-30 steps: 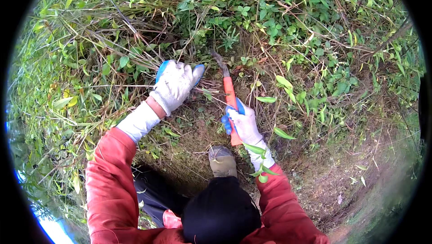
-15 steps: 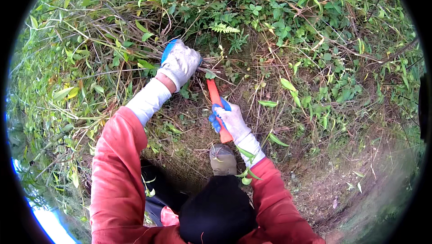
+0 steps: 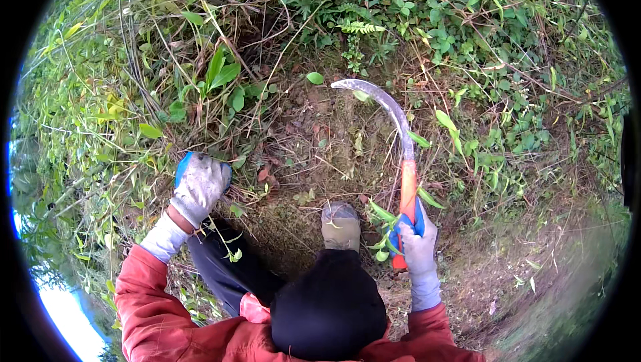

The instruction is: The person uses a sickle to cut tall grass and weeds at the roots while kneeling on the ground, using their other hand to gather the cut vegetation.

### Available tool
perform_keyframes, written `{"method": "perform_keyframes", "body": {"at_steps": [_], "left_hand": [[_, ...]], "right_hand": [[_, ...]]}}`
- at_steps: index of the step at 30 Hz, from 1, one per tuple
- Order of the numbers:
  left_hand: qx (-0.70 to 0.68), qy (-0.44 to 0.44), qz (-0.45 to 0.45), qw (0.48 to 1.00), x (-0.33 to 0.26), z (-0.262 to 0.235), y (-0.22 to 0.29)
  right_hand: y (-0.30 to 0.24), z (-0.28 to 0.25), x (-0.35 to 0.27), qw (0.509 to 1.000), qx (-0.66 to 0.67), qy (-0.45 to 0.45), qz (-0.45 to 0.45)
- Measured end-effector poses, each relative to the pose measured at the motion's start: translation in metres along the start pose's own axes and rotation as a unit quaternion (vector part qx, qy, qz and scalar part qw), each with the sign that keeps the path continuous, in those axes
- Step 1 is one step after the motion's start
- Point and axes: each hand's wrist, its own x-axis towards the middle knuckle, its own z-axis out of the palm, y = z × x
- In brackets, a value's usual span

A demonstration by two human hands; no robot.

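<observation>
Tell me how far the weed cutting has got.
Done: a bare brown soil patch lies cleared ahead. In hand: right hand grips the orange-handled curved sickle; left hand grabs cut green stems. Left: dense green weeds ring the patch.

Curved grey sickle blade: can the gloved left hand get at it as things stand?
Probably yes. The curved grey sickle blade stands over bare dirt with nothing between it and the gloved left hand, which grips weed stems and would have to let go.

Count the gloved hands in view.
2. The left hand grips a clump of weeds at the left; the right hand holds the sickle by its orange handle.
</observation>
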Motion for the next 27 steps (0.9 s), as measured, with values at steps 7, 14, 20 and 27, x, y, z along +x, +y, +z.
{"method": "perform_keyframes", "body": {"at_steps": [7,14,20,27], "left_hand": [[-0.092,0.039,-0.022,0.995,0.062,-0.052,0.015],[-0.041,-0.031,-0.097,0.994,0.188,-0.026,0.003],[-0.082,0.044,-0.049,0.994,0.136,-0.002,-0.001],[-0.018,-0.011,-0.070,0.997,0.045,-0.019,0.005]], "right_hand": [[0.022,0.050,0.072,0.998,-0.005,-0.052,-0.038],[0.063,0.059,0.055,0.991,-0.088,-0.038,-0.088],[0.062,0.021,-0.006,0.989,-0.090,-0.110,-0.038],[0.021,0.005,-0.003,0.994,-0.021,-0.101,-0.021]]}}
